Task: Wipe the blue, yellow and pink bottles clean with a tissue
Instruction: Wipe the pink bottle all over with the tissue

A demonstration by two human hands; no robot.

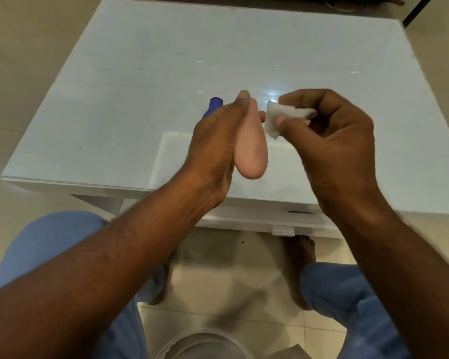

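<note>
two bottles are showing: one pink bottle (250,151) and one blue bottle (213,106). one tissue (283,117) is showing, two hands, one left hand (215,141), one right hand (340,136), and one table (114,112).

— Where is the pink bottle (250,149)?

— Lifted above the worktop (114,99), held in the left hand (215,141), its rounded wide end toward the camera, its narrow end pointing away.

— And the tissue (283,116)?

— White and crumpled, pinched in the right hand (329,136), just right of the pink bottle's narrow end.

— The blue bottle (214,106)?

— Behind the pink bottle, mostly hidden by the left hand; only its dark blue end shows.

— The yellow one?

— Only a faint sliver beside the pink bottle; too little to tell.
</note>
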